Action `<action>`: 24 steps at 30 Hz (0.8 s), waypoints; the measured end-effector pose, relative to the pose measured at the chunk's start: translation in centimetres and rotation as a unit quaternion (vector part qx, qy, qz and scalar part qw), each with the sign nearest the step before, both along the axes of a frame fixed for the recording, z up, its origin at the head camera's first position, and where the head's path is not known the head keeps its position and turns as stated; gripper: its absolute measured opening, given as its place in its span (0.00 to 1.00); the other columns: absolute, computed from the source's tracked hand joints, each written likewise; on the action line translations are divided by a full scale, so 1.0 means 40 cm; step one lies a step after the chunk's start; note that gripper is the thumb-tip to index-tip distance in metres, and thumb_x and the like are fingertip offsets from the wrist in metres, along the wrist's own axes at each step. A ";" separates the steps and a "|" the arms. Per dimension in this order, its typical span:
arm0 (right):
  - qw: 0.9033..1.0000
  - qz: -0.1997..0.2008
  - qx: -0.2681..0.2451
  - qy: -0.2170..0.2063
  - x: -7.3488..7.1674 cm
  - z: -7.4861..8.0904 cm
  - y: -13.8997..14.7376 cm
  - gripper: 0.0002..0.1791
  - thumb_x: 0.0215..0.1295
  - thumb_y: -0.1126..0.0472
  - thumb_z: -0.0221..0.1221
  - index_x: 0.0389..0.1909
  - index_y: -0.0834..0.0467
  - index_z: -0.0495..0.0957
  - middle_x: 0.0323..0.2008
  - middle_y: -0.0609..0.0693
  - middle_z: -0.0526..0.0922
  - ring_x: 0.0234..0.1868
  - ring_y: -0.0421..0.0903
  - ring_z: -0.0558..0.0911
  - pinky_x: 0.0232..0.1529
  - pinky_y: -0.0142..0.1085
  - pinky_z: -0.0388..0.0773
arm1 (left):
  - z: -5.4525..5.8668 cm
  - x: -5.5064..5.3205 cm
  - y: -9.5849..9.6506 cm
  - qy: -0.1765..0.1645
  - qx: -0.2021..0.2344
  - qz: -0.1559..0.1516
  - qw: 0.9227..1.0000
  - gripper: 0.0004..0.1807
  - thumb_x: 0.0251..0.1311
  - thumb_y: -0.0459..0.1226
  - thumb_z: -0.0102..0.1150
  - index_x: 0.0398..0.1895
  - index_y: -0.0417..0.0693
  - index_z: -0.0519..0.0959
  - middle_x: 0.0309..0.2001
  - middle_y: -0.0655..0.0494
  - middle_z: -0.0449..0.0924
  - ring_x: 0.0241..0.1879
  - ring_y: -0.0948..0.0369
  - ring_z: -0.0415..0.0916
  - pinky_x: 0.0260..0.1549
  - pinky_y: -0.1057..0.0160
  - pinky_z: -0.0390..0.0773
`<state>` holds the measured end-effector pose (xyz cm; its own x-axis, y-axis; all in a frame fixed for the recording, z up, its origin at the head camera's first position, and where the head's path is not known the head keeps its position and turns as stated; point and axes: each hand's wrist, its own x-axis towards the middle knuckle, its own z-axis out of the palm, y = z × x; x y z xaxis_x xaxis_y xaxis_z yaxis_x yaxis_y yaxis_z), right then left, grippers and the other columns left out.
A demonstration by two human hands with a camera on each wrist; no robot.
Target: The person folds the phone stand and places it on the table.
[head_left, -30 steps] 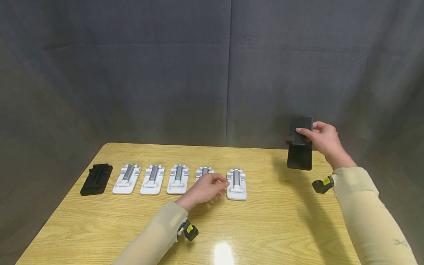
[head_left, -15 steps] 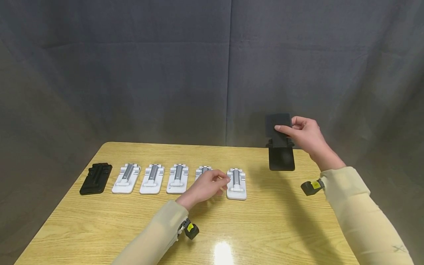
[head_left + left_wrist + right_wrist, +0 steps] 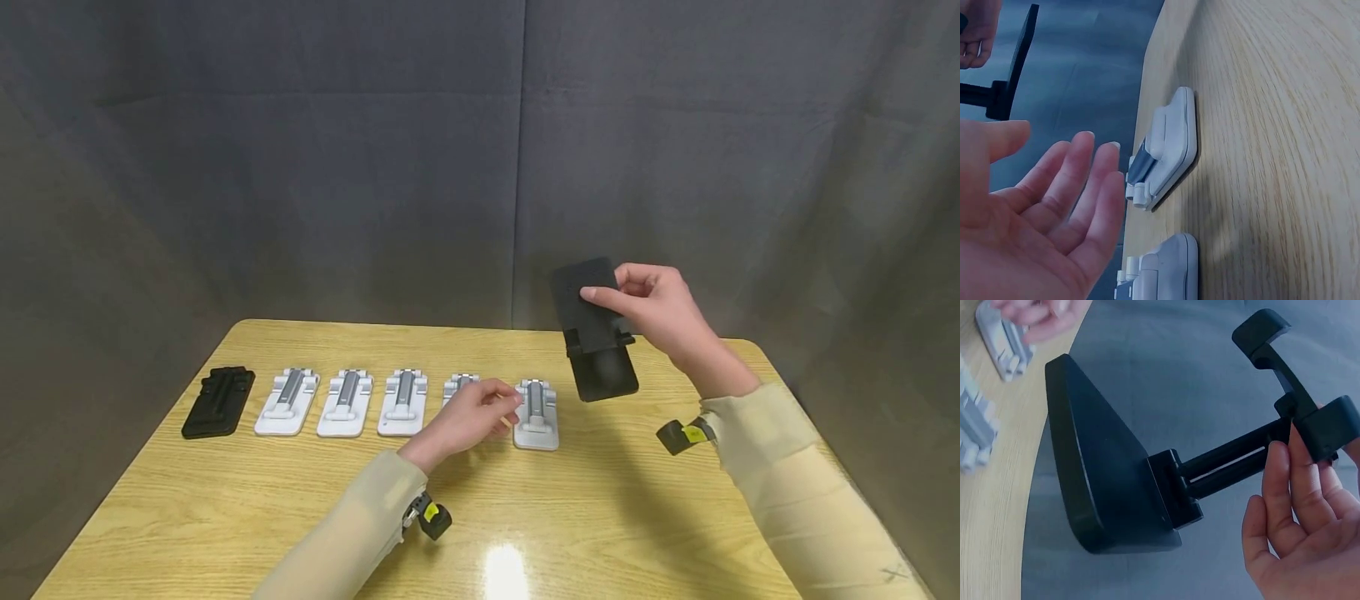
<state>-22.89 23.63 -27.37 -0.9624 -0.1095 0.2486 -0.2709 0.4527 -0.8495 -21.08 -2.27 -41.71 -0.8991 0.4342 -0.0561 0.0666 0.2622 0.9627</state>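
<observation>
My right hand (image 3: 663, 317) grips the upper plate of a black phone stand (image 3: 576, 310), which is unfolded and held tilted above the table. In the right wrist view the stand's flat base (image 3: 1110, 481), its arm and its hooked lips show, with fingers (image 3: 1300, 500) behind the upper part. Loosely bent, my left hand (image 3: 468, 418) hovers over the table with nothing in it; its palm (image 3: 1029, 250) faces up in the left wrist view. Beside its fingertips lies a folded white phone stand (image 3: 536, 425). Another white stand (image 3: 459, 383) is partly hidden behind that hand.
Several more folded white stands (image 3: 343, 421) lie in a row to the left. At the row's left end is a folded black stand (image 3: 219, 404). The wooden table (image 3: 585, 517) backs onto a dark grey curtain (image 3: 375, 167).
My right hand has carried the black phone stand leftward, from the table's right side toward the row, and the stand has tilted. My left hand has hardly moved.
</observation>
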 end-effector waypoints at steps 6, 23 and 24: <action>0.999 0.027 0.006 -0.015 0.019 0.000 -0.036 0.23 0.63 0.44 0.71 0.26 0.60 0.79 0.15 0.45 0.62 0.19 0.45 0.57 0.18 0.39 0.53 | 0.009 -0.002 0.009 -0.005 0.031 0.000 1.000 0.20 0.79 0.42 0.48 0.58 0.33 0.77 0.40 0.46 0.84 0.43 0.43 0.84 0.46 0.48 0.84; 0.993 0.100 -0.033 -0.045 0.063 -0.016 -0.111 0.16 0.69 0.49 0.66 0.37 0.60 0.85 0.26 0.50 0.82 0.38 0.48 0.72 0.42 0.40 0.66 | 0.035 -0.003 0.022 -0.040 0.086 0.030 0.995 0.37 0.81 0.56 0.29 0.56 0.30 0.74 0.40 0.42 0.85 0.40 0.43 0.85 0.47 0.43 0.83; 0.993 0.102 -0.037 -0.048 0.065 -0.017 -0.114 0.16 0.69 0.49 0.66 0.38 0.60 0.85 0.27 0.52 0.83 0.38 0.48 0.72 0.43 0.41 0.66 | 0.037 -0.002 0.023 -0.042 0.089 0.029 0.995 0.38 0.81 0.57 0.28 0.55 0.30 0.75 0.39 0.41 0.85 0.39 0.44 0.86 0.47 0.44 0.83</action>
